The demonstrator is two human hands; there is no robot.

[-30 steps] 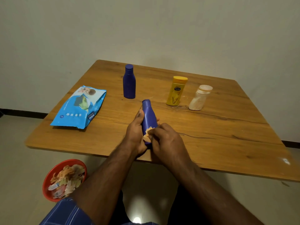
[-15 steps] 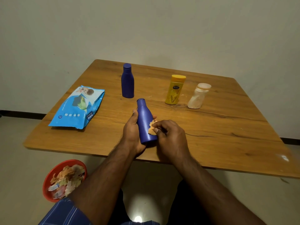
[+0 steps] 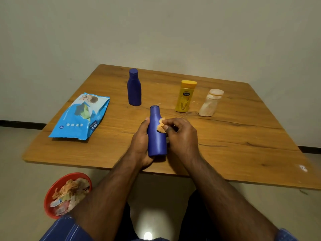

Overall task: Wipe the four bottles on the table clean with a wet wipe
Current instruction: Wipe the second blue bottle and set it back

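Observation:
My left hand (image 3: 141, 142) grips a blue bottle (image 3: 156, 134) from its left side, holding it tilted over the near part of the wooden table (image 3: 243, 145). My right hand (image 3: 181, 134) pinches a crumpled wet wipe (image 3: 161, 126) against the bottle's right side, just below the neck. A second blue bottle (image 3: 134, 87) stands upright further back. To the right stand a yellow bottle (image 3: 185, 96) and a pale cream bottle (image 3: 211, 103).
A blue wet wipe pack (image 3: 81, 117) lies flat on the left part of the table. On the floor at the lower left sits a red bin (image 3: 50, 193) full of used wipes and scraps. A plain wall rises behind the table.
The held bottle has turned more upright and its lower body now shows. My right hand slid the wipe from the bottle's lower part up toward the neck.

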